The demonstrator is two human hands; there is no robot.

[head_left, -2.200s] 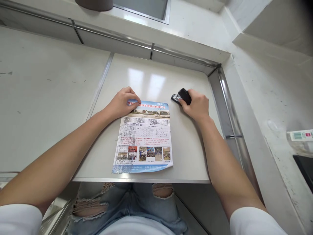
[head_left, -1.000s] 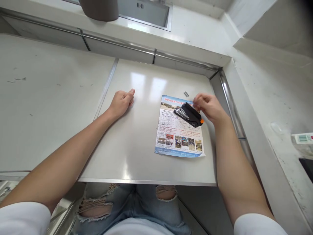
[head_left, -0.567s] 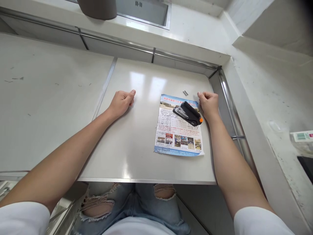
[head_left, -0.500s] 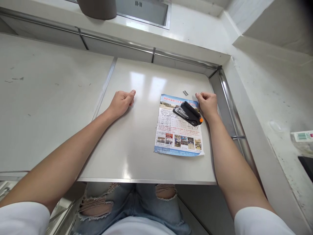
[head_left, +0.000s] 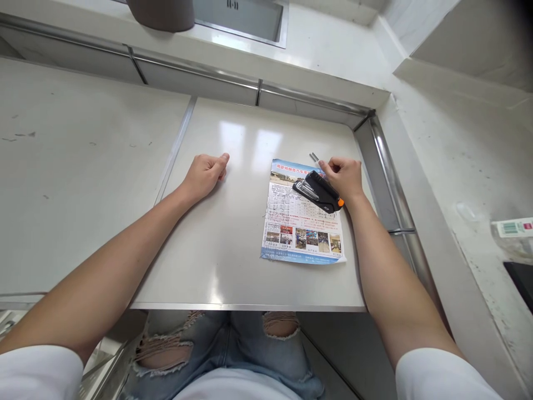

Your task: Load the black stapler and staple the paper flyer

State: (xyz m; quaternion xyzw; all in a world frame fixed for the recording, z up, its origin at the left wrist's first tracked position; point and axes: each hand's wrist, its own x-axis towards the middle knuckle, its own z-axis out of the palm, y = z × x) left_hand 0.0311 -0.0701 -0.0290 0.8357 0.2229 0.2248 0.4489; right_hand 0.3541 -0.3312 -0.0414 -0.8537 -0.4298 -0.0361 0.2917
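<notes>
My left hand [head_left: 206, 175] rests on the white table [head_left: 200, 239] in a loose fist, its thumb on top; nothing shows in it. Over the top right corner of a printed flyer [head_left: 302, 241] is my right hand [head_left: 343, 176], its fingers half curled and the thumb a little apart. Two short staple strips [head_left: 313, 157] lie by its fingertips, just beyond the flyer's top edge. A black stapler [head_left: 318, 191] with an orange end lies slantwise on the flyer, close below that hand.
A metal rail [head_left: 391, 161] and a stone ledge [head_left: 441, 166] border the table's right side. On the back counter stands a dark brown container [head_left: 162, 14] beside a sink [head_left: 241, 22]. Staple-like scraps [head_left: 25, 134] lie on the left table section.
My right hand has moved left from the table's right side towards the staple strips. My left hand, the stapler and the flyer stay in place; the view has shifted slightly.
</notes>
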